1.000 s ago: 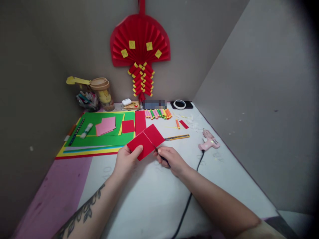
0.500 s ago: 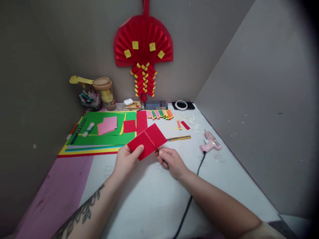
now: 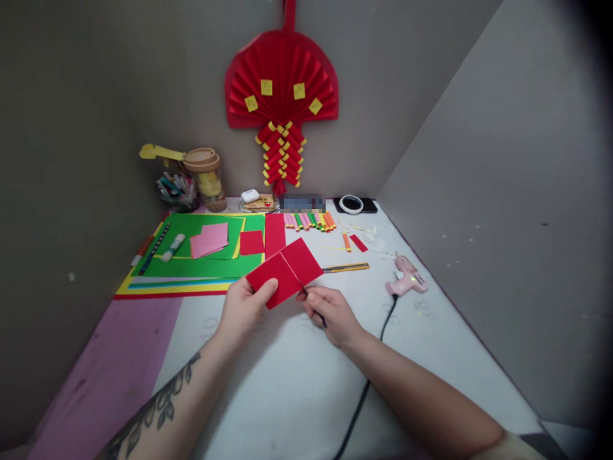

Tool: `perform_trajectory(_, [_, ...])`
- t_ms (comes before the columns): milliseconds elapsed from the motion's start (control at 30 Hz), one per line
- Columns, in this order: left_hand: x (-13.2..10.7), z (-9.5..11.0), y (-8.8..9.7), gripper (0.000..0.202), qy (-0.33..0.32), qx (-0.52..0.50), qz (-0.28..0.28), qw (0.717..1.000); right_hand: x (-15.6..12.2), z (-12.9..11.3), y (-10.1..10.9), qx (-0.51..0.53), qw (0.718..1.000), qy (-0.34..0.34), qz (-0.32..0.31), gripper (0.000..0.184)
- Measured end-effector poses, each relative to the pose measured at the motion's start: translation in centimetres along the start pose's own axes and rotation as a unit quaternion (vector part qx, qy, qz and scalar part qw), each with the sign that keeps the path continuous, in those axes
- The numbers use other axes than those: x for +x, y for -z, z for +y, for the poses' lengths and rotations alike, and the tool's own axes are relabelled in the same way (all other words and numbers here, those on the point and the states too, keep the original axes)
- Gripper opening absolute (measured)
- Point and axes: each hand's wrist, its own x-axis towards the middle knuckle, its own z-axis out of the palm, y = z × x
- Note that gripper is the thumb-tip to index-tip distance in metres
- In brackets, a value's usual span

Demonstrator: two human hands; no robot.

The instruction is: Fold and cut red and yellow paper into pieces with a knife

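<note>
Red paper point(image 3: 286, 273), left hand point(image 3: 243, 311) pinching edge

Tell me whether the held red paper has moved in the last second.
No; the red paper keeps the same small gap to the yellow knife.

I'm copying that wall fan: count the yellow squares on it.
4 yellow squares arc across the red fan: far left, upper left, upper right, far right. None seem hidden.
</note>
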Motion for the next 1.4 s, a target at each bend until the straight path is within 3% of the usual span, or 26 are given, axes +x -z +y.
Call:
perform_trajectory(1000, [-0.26,0.56,0.04,0.038,0.003,0.047,0.007,0.999,-0.15,0.15,0.06,-0.011,1.000,-0.009,0.018,0.034])
perform_trajectory(1400, [-0.66,0.64,0.05,0.030,0.005,0.077,-0.026,0.997,-0.31,0.09,0.07,-0.027,1.000,0.006,0.014,0.039])
